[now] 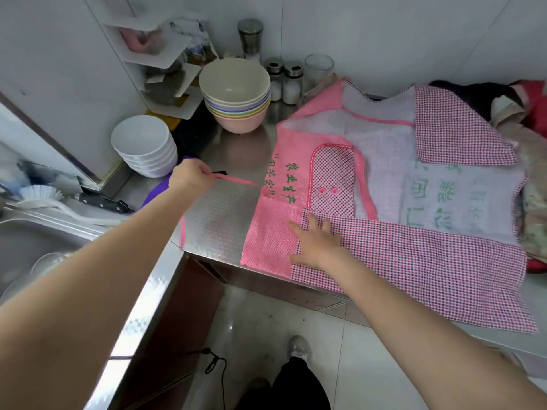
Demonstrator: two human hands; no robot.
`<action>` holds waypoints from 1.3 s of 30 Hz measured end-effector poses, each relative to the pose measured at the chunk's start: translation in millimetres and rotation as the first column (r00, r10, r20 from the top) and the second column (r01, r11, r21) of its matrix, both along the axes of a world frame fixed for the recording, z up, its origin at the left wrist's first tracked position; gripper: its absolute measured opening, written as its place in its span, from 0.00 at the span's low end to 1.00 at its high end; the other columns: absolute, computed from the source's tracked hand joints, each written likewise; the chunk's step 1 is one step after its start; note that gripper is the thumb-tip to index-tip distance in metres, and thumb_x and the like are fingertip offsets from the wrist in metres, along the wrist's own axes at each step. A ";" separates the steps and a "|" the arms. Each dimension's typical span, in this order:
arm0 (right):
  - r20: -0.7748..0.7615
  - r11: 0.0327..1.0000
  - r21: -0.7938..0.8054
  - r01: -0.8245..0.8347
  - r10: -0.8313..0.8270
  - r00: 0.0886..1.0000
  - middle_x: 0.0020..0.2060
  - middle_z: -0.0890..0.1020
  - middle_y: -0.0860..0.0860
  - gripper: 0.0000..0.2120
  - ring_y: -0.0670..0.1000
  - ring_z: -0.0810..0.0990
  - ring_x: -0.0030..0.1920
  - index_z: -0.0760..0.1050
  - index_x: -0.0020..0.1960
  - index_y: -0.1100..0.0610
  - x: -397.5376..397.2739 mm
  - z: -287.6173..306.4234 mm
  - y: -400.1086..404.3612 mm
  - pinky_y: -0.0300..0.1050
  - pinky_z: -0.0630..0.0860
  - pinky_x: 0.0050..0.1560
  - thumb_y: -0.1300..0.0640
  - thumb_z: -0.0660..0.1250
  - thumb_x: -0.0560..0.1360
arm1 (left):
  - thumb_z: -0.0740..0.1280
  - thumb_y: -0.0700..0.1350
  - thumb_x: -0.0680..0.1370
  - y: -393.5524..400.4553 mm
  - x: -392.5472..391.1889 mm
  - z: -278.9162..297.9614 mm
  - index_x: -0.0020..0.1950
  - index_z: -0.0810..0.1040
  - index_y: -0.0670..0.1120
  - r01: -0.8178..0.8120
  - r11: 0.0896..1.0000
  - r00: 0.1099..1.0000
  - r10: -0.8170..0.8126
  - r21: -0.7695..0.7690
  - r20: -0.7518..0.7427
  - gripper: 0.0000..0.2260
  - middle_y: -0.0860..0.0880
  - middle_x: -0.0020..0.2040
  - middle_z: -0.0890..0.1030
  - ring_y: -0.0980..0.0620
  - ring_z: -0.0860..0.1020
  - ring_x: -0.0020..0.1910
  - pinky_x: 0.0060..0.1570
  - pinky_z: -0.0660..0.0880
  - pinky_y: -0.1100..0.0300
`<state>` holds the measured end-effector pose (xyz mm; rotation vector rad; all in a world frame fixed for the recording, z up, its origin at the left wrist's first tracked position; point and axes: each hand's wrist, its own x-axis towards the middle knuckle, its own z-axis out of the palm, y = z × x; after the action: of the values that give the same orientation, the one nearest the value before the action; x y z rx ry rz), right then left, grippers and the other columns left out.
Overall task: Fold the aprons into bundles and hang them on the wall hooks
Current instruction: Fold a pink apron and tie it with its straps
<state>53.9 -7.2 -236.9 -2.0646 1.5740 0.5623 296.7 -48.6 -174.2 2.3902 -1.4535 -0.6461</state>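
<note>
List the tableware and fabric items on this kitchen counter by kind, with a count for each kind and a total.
Stacks of bowls: 2, pastel and white
Shakers with metal lids: 3, one tall and two short
Clear glass: 1
Pink apron spread flat: 1
Knife: 1
Total: 8

Two bare forearms with no sleeves, left hand [189, 176] and right hand [318, 247] without rings or gloves, dark trousers [291, 386] below, one grey-and-white sneaker [299, 347]
</note>
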 end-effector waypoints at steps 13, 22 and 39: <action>0.102 0.921 -0.301 0.248 -0.227 0.968 0.72 0.53 0.63 0.21 0.63 0.55 0.72 0.66 0.68 0.58 -61.5 48.7 -101.9 0.55 0.58 0.71 0.53 0.63 0.77 | 0.62 0.40 0.76 -33.6 -129.0 -16.8 0.71 0.66 0.48 0.689 0.708 0.633 -0.693 0.157 0.345 0.23 0.47 0.74 0.61 0.45 0.61 0.72 0.69 0.59 0.48; 0.084 0.742 -0.519 0.425 -0.451 0.889 0.73 0.41 0.67 0.24 0.65 0.55 0.72 0.62 0.71 0.62 -139.9 61.9 -183.2 0.53 0.64 0.67 0.55 0.61 0.78 | 0.59 0.37 0.75 -118.2 -207.8 -37.0 0.67 0.71 0.41 0.727 0.686 0.649 -0.699 0.026 0.301 0.19 0.46 0.72 0.63 0.43 0.65 0.69 0.68 0.64 0.48; 0.116 0.656 -0.729 0.197 -0.165 0.979 0.57 0.76 0.59 0.17 0.60 0.77 0.55 0.68 0.64 0.60 -181.0 103.7 -182.8 0.50 0.69 0.44 0.67 0.59 0.75 | 0.57 0.44 0.81 -180.4 -287.2 3.9 0.46 0.81 0.37 0.425 0.802 0.815 -0.541 -0.420 -0.208 0.16 0.47 0.30 0.79 0.64 0.77 0.27 0.30 0.69 0.70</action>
<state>-127.0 -190.1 -133.2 -2.3747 2.2000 -0.2709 9.5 -229.0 -170.3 1.5463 -1.8615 -0.7596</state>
